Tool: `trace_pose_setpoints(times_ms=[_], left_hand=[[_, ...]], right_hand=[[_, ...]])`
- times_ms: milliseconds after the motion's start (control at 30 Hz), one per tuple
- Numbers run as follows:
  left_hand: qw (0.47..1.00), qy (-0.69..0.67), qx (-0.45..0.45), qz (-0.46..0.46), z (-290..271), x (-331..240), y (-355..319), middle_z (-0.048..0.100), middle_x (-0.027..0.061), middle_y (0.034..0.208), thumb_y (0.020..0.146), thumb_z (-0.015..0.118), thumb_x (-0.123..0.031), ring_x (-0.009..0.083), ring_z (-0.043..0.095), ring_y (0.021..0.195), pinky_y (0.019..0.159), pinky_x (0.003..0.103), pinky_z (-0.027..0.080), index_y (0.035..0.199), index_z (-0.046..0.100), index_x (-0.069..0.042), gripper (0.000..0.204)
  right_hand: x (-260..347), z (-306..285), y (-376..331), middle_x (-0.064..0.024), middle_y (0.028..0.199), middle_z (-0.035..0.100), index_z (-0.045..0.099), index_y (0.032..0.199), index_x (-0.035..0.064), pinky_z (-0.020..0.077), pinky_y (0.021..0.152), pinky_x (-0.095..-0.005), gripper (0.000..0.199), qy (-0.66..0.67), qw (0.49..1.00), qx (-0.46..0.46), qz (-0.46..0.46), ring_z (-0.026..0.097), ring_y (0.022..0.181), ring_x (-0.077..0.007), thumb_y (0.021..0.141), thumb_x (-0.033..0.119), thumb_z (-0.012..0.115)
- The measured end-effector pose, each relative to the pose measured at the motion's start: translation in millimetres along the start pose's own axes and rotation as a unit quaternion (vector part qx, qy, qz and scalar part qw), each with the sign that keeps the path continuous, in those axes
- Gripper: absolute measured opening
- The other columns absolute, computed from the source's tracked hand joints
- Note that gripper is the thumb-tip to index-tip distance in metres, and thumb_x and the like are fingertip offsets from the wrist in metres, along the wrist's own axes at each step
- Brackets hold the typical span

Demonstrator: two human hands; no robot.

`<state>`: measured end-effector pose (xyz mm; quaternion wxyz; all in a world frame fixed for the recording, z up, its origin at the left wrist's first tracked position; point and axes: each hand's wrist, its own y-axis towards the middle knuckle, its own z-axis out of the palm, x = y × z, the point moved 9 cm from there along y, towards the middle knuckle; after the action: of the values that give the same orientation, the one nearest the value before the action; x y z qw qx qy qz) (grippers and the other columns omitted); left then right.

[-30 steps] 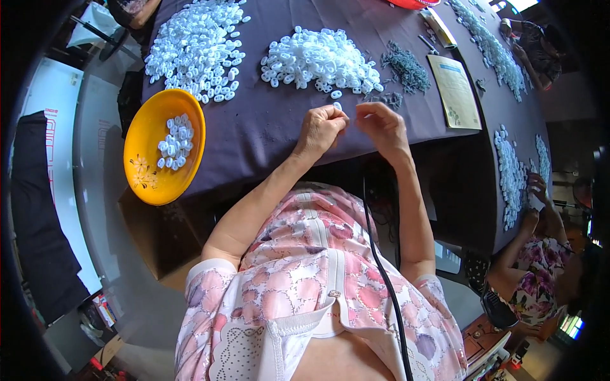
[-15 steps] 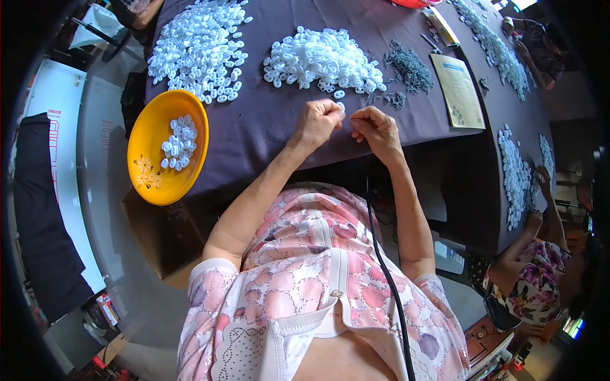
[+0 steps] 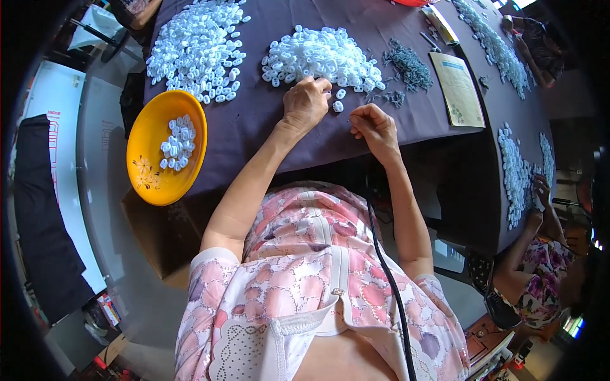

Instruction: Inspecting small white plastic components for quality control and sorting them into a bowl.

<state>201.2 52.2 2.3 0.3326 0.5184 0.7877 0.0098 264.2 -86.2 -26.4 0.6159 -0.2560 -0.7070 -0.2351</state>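
Small white oval plastic pieces with two holes form a pile (image 3: 324, 54) at the middle of the cloth-covered table. At the pile's near edge is my left hand (image 3: 306, 103), its fingers curled in and its fingertips against the pieces. What lies between them is hidden. Just right of it, two loose white pieces (image 3: 338, 106) rest on the cloth. My right hand (image 3: 378, 132) hovers over the table's near edge, thumb and fingers pinched together; anything in them is too small to make out. A heap of small grey pieces (image 3: 410, 66) lies beyond it.
A yellow bowl (image 3: 141, 127) with several white pieces stands at the left edge. Behind it spreads a larger white heap (image 3: 194, 51). A beige packet (image 3: 457, 89) lies to the right. Other people work at the right side, near another white pile (image 3: 516, 178).
My left hand has moved away from my right, forward and left to the pile's edge. A white piece now shows on the cloth where it was. My right hand has hardly moved.
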Motion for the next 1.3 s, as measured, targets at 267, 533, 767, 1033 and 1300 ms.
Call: trace_pose_setpoints(times_ms=[267,533,767,1033,1300], left_hand=[[0.996,-0.028,-0.079,0.006,-11.7,6.9,-24.1,0.057,0.0107,0.083,0.083,0.058,-0.009,0.0299,0.06,0.069,0.06,0.039,0.049,0.085,0.062,-0.007,0.005],[0.864,-0.453,0.076,-0.204,-5.8,21.5,-62.8,0.058,-0.0021,0.065,0.088,0.058,-0.011,0.0023,0.049,0.049,0.039,0.016,0.037,0.09,0.065,-0.003,0.01],[0.839,-0.494,0.039,-0.226,-12.8,26.2,-75.5,0.06,0.0001,0.069,0.087,0.059,-0.011,0.0043,0.051,0.05,0.039,0.018,0.039,0.092,0.063,-0.002,0.011],[0.75,-0.608,-0.012,-0.259,-7.1,21.9,-91.7,0.063,0.0025,0.07,0.086,0.062,-0.016,0.0053,0.055,0.053,0.043,0.017,0.041,0.089,0.063,-0.003,0.013],[0.758,-0.582,-0.003,-0.293,-8.9,25.2,-95.8,0.062,0.0008,0.069,0.087,0.059,-0.015,0.0055,0.056,0.056,0.044,0.017,0.041,0.088,0.062,-0.006,0.01]], right_hand=[[-2.8,5.7,-4.4,0.0007,0.07,0.059,0.06,0.087,0.0025,0.046,0.055,-0.0195,0.003,-0.012,1.0,-0.002,0.003,0.057,0.063,-0.0054,0.084,0.005,0.06],[13.4,37.8,-6.7,0.0019,0.077,0.06,0.061,0.091,0.0049,0.0444,0.057,-0.0184,0.006,0.061,0.998,0.014,-0.002,0.057,0.067,-0.005,0.086,0.006,0.06],[9.9,62.3,-7.8,-0.0024,0.074,0.061,0.057,0.09,0.0011,0.0482,0.055,-0.021,0.005,0.113,0.993,0.022,-0.009,0.059,0.064,-0.0076,0.086,0.004,0.058],[12.2,66.7,-9.2,-0.0029,0.076,0.062,0.057,0.09,0.0004,0.0492,0.056,-0.0216,0.004,0.2,0.979,-0.021,-0.03,0.059,0.064,-0.0084,0.087,0.003,0.058],[16.2,71.8,-14.0,-0.0035,0.076,0.062,0.056,0.09,-0.0003,0.0499,0.058,-0.0211,0.005,0.219,0.975,0.003,-0.025,0.061,0.065,-0.009,0.086,0.003,0.058]])
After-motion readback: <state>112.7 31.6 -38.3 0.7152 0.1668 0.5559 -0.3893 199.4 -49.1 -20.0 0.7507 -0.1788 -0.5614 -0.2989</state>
